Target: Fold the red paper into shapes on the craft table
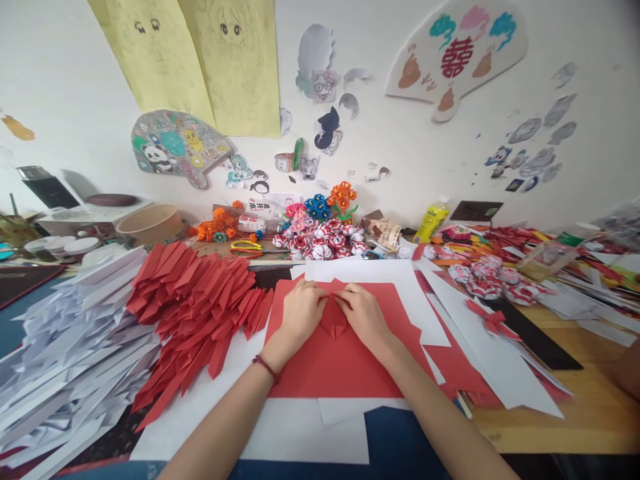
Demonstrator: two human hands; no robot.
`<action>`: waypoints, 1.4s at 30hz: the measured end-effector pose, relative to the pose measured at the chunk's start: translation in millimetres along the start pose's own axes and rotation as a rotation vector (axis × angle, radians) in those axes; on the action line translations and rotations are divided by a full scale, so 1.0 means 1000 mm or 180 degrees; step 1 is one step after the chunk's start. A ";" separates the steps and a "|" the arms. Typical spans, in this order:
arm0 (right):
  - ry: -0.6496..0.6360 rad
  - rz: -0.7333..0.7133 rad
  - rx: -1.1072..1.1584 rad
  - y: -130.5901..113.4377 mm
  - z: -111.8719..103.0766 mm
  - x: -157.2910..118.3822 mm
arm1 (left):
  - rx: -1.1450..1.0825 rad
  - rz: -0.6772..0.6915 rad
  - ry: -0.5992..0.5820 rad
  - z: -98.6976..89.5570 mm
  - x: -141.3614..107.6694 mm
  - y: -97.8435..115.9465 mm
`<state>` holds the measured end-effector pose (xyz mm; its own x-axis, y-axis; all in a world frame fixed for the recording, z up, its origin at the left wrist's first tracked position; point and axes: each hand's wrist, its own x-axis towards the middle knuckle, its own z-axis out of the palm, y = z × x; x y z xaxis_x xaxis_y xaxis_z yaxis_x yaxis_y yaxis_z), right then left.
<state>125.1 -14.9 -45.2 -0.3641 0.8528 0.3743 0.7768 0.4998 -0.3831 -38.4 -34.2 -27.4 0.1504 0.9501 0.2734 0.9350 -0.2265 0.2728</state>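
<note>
A small piece of folded red paper (335,316) lies between my hands, its pointed end toward me. My left hand (303,308) pinches its left side near the top, wrist circled by a dark red cord. On the opposite side, my right hand (364,313) grips it with bent fingers. Both hands are closed, and the fingertips almost meet over the fold. Under them is a large sheet of red paper (330,373), which rests on white sheets (280,433).
Piles of folded red strips (200,300) and folded white strips (75,353) cover the left side. Red-and-white paper flowers (325,240) stand behind, near a yellow bottle (431,219). White sheets (490,340) with a small red folded piece (493,321) lie right.
</note>
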 end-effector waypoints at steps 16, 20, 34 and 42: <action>0.0099 -0.0608 -0.0916 -0.004 -0.001 -0.005 | 0.0242 0.0245 0.0064 0.003 -0.005 0.003; 0.0163 -0.0569 -0.0850 -0.007 -0.001 -0.007 | 0.0115 0.0294 0.0044 0.002 -0.004 0.002; -0.0068 -0.0176 -0.1123 -0.015 0.003 -0.017 | 0.0054 -0.0159 -0.0250 -0.003 -0.010 0.009; -0.0138 -0.0294 -0.1045 -0.014 0.005 -0.019 | 0.0374 -0.0058 -0.0400 -0.004 -0.014 0.011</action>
<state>118.7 -37.4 -51.5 -0.4566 0.8155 0.3556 0.8610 0.5058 -0.0545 -31.5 -50.7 -24.5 0.1651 0.9748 0.1500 0.9680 -0.1893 0.1648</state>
